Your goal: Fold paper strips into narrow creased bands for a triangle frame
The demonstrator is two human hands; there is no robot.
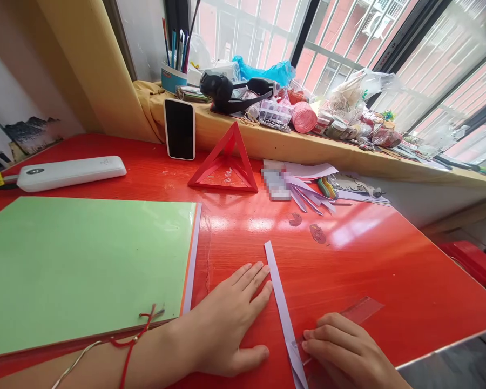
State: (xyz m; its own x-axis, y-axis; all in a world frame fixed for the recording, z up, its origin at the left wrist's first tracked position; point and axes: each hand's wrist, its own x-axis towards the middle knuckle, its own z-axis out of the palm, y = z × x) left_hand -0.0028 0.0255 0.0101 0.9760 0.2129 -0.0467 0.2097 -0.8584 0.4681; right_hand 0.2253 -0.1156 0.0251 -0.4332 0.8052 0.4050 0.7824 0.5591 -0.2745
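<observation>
A narrow lilac paper strip (281,302) lies lengthwise on the red table, its near end folded or overlapped. My left hand (235,319) rests flat with fingers spread, the fingertips at the strip's left edge. To the right of the strip, my right hand (344,346) has its fingers bent together around a clear plastic ruler (364,309). One end of the ruler touches the strip's lower part, and the other sticks out beyond the knuckles. A red folded triangular frame (225,186) stands farther back.
Green sheets (85,265) lie in a stack at the left. Behind are a white device (73,173), a phone (180,129) leaning upright, and lilac paper scraps (308,186) with scissors. The cluttered window sill (227,121) borders the table (348,265).
</observation>
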